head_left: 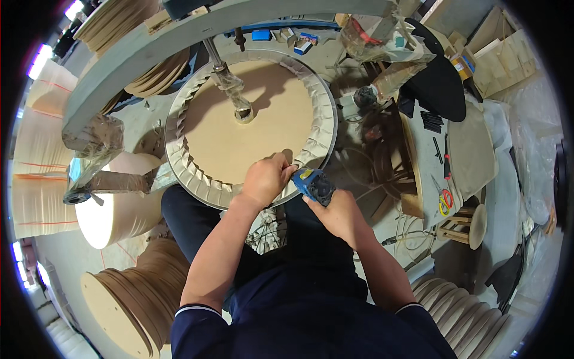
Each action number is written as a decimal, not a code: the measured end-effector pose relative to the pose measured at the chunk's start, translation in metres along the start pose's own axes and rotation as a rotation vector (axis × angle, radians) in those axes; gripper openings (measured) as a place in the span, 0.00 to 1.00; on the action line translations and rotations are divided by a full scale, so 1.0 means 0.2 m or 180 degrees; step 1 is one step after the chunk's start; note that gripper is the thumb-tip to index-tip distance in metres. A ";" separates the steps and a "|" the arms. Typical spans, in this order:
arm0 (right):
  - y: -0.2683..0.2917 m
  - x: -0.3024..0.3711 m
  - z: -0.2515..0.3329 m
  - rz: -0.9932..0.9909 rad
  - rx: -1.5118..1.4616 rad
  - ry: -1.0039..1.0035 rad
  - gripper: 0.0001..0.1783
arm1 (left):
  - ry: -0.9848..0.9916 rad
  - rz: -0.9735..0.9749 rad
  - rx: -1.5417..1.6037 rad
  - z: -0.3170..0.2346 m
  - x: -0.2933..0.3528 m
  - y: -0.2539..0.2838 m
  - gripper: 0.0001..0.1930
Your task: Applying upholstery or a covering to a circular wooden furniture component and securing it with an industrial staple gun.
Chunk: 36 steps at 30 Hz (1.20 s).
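Round wooden disc [251, 128], pale tan, lying flat on a cluttered workbench [353, 179] and pinned at its centre by a plastic-wrapped vertical clamp shaft [230, 84] hanging from a grey curved machine arm [179, 36]. A band of light grey upholstery fabric [323, 113] is folded over the disc's rim in small overlapping pleats all the way round. Left hand [263, 179] — fingers curled, pressing down on the pleated fabric at the disc's near edge, just beside the tool nose; whether it pinches the fabric or only presses it cannot be told. Right hand [338, 212] — closed around a blue staple gun [314, 184], whose head touches the fabric band at the near-right edge of the disc. Both forearms bare, dark navy short sleeves with a white trim. At the workbench's right edge: scissors with yellow and red handles [444, 200], a red-handled tool [447, 170], a black padded seat piece [439, 84]. At the far edge: small blue boxes [281, 37]. To the left of the disc, a large white roll [116, 209] on a wrapped holder; nearer, at lower left, a spool of thin brown strip [128, 299]; stacked pale rolls [39, 161] at the far left. A small wooden stool [466, 227] stands at the lower right, with ribbed pale rolls [460, 311] near it.
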State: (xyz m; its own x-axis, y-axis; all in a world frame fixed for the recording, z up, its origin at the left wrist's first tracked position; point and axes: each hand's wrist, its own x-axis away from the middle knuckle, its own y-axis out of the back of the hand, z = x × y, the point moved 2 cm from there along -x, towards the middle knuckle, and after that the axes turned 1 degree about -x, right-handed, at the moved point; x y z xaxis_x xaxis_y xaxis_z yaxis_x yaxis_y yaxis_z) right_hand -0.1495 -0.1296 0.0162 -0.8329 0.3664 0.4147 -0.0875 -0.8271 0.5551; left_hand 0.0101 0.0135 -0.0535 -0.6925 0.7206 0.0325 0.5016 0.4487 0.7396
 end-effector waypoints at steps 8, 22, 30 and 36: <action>0.07 0.11 -0.23 -0.0277 -0.1069 -0.0328 0.25 | -0.1039 0.0924 -0.0208 -0.10 0.13 0.15 0.23; 0.01 0.09 -0.06 0.0237 -0.0260 0.0105 0.24 | -0.0216 0.0329 -0.0063 0.06 0.04 0.09 0.13; -0.03 -0.01 0.01 0.0017 0.0161 0.0193 0.22 | 0.0111 0.0330 -0.0014 0.00 -0.01 0.08 0.16; 0.02 0.06 -0.11 -0.0326 -0.0476 0.0342 0.27 | -0.0535 -0.0021 0.0097 -0.04 0.04 0.08 0.22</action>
State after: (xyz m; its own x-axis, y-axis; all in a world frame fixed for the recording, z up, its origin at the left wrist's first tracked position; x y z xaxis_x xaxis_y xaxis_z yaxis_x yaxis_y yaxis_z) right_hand -0.1717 -0.1382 0.0080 -0.8683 0.4110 0.2778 -0.2482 -0.8448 0.4740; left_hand 0.0072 0.0221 -0.0363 -0.6008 0.7947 -0.0871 0.5146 0.4678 0.7186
